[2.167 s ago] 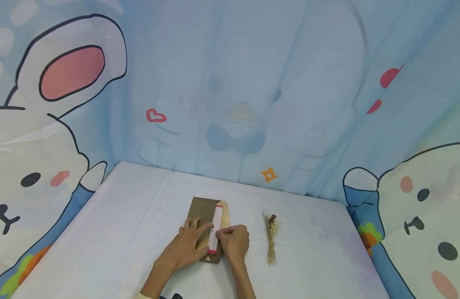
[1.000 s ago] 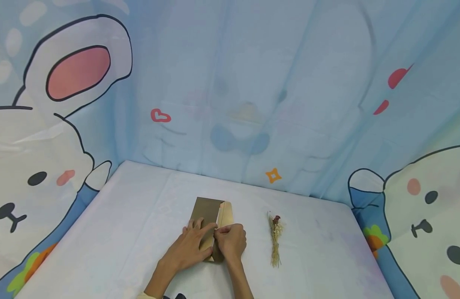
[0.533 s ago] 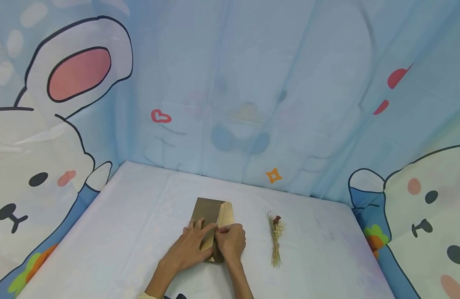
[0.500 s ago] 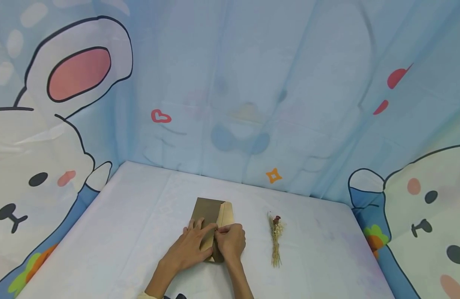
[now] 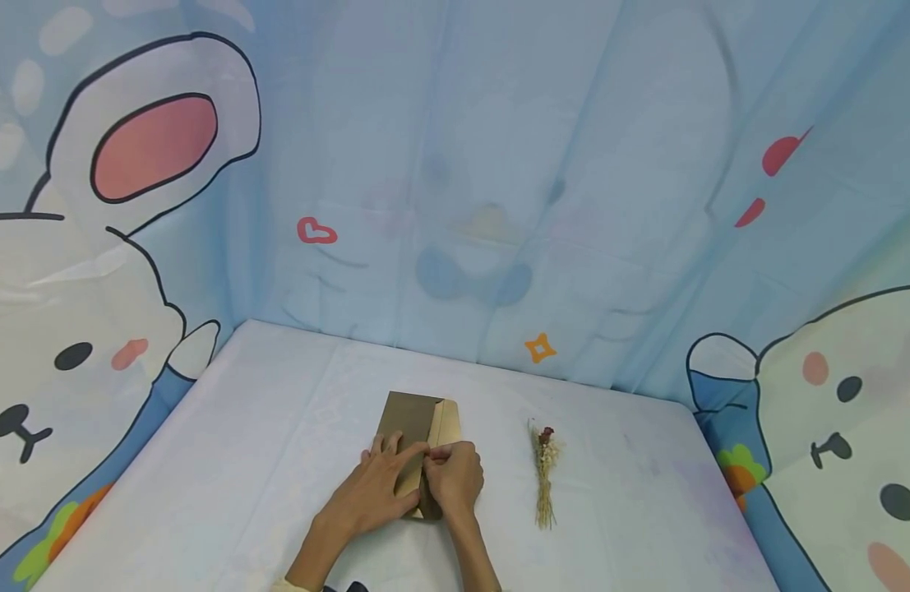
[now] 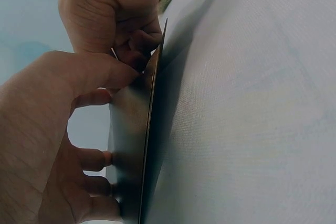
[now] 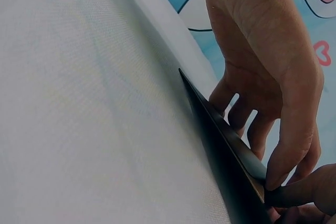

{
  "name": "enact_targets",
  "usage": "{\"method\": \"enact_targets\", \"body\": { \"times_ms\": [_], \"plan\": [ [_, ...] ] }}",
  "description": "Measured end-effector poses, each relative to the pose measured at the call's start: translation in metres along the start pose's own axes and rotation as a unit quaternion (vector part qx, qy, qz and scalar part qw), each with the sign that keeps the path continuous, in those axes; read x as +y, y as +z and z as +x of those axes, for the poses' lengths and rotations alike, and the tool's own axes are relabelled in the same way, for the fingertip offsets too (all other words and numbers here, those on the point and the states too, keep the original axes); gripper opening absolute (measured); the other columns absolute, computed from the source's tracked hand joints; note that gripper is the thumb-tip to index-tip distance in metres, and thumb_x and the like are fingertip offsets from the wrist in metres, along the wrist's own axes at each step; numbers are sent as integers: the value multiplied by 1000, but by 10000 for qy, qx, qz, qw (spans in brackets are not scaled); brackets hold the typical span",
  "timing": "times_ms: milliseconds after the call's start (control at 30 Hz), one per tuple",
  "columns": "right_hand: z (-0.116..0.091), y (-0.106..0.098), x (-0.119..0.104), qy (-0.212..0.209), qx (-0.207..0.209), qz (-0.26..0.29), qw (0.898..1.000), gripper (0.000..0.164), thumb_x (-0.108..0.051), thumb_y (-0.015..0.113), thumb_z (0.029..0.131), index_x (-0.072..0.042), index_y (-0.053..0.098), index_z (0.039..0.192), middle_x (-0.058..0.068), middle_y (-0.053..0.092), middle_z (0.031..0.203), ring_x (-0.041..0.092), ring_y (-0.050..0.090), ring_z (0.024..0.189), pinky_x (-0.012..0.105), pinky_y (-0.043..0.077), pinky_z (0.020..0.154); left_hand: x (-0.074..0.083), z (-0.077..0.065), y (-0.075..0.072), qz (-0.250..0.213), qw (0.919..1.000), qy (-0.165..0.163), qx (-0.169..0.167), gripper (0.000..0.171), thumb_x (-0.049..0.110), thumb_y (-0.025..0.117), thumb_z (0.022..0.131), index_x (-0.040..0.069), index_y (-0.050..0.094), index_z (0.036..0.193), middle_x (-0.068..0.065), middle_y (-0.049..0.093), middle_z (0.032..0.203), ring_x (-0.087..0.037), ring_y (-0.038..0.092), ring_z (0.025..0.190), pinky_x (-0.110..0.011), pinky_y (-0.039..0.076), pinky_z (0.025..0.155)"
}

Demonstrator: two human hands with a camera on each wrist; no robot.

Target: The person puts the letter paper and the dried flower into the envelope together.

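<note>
A brown-gold paper envelope (image 5: 408,413) lies on the white table, its paler flap (image 5: 445,421) folded out to the right. My left hand (image 5: 367,492) rests on it with fingers spread, the thumb and index finger reaching to its right side. At that same edge my right hand (image 5: 456,477) has its fingers curled, and the fingertips pinch the envelope's opening side. In the left wrist view the envelope (image 6: 131,124) is seen edge-on, tilted, with a shadow under it. The right wrist view shows my left fingers (image 7: 260,129) standing along its far side.
Right of the envelope lies a small bunch of dried flowers (image 5: 545,477) with a dark red bloom. A printed blue curtain (image 5: 469,164) hangs behind the table (image 5: 277,395). Part of a dark object (image 5: 357,587) shows at the bottom edge.
A pale strip with red ends, lying along the envelope's right side at first, narrowed to a sliver and is now out of sight. My right hand has shifted slightly left against the envelope.
</note>
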State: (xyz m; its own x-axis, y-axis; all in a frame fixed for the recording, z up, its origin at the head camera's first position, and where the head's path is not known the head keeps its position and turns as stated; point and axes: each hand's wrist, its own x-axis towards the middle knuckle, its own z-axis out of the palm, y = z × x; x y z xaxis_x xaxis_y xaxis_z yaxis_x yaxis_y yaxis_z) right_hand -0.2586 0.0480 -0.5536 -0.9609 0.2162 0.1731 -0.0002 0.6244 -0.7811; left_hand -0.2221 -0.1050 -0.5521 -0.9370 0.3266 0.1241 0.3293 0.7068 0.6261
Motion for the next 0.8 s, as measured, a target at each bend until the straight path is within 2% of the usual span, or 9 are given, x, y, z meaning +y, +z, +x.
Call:
{"method": "enact_targets", "body": {
  "times_ms": [233, 400, 600, 800],
  "plan": [
    [0, -5, 3, -111, -145, 130, 9997, 6, 6, 86, 82, 0, 83, 81, 11, 80, 74, 23, 75, 62, 39, 63, 62, 0, 1, 1, -39, 10000, -36, 11, 62, 35, 68, 102, 24, 52, 161, -33, 39, 169, -71, 30, 154, -82, 36, 119],
    [1, -18, 8, -348, -202, 177, 9990, 6, -1, 90, 83, -3, 85, 84, 10, 82, 78, 17, 75, 64, 31, 61, 61, 1, -1, 1, -53, 10000, -46, 2, 63, 33, 71, 100, 24, 53, 161, -33, 40, 169, -73, 30, 153, -84, 36, 117],
    [5, -36, 18, -424, 372, -34, 9984, 8, -8, 94, 82, -6, 86, 85, 5, 80, 73, 9, 63, 55, 24, 49, 51, -2, -5, -2, -160, 9998, -123, -1, 61, 32, 73, 99, 28, 56, 158, -32, 41, 169, -73, 29, 153, -84, 34, 118],
    [8, -51, 31, -379, 983, -271, 9941, 14, -9, 95, 80, -8, 86, 90, 3, 79, 73, 7, 56, 54, 24, 43, 52, -9, -14, -9, -213, 9995, -234, 52, 61, 28, 76, 96, 28, 58, 154, -33, 43, 167, -74, 30, 152, -85, 31, 119]
  ]
}}
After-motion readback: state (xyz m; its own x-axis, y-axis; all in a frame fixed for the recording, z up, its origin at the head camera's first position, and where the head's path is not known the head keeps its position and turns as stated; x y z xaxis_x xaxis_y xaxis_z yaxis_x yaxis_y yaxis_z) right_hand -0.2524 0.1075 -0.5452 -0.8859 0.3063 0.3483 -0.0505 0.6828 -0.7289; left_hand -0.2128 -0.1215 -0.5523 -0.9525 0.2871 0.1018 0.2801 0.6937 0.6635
